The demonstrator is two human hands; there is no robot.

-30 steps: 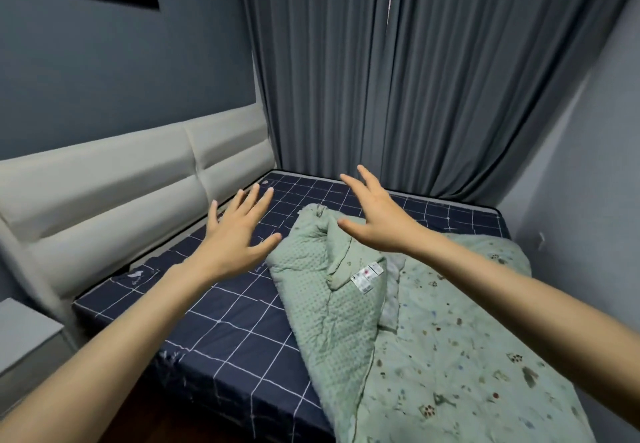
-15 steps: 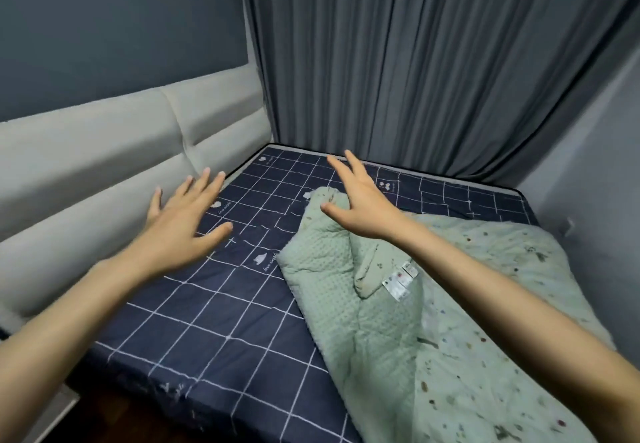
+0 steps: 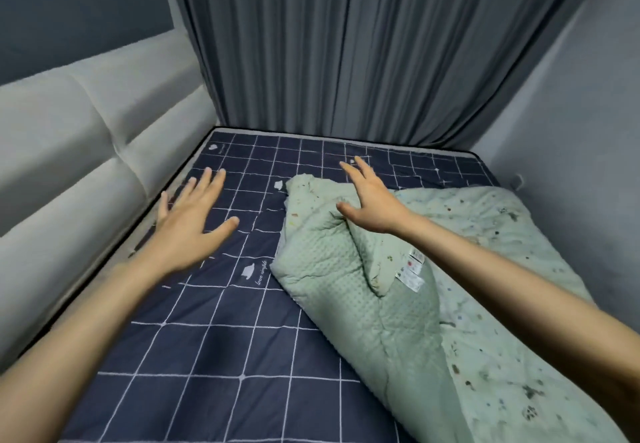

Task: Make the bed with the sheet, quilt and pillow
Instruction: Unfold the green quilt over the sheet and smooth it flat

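A navy sheet (image 3: 214, 345) with a white grid covers the mattress. A pale green quilt (image 3: 485, 321) lies on the right half, its left edge folded back in a thick roll with a white label on it. My left hand (image 3: 188, 224) hovers over the bare sheet near the headboard, fingers spread, holding nothing. My right hand (image 3: 372, 202) reaches over the quilt's far folded corner, fingers apart, thumb close to the fabric. No pillow is in view.
A padded white headboard (image 3: 86, 152) runs along the left side of the bed. Grey curtains (image 3: 363, 48) hang behind the far edge. A grey wall (image 3: 581, 124) stands close on the right.
The view has tipped down and closer to the bed. Both hands have moved forward and lower, the right one nearer to the quilt's folded corner, the left over the sheet.
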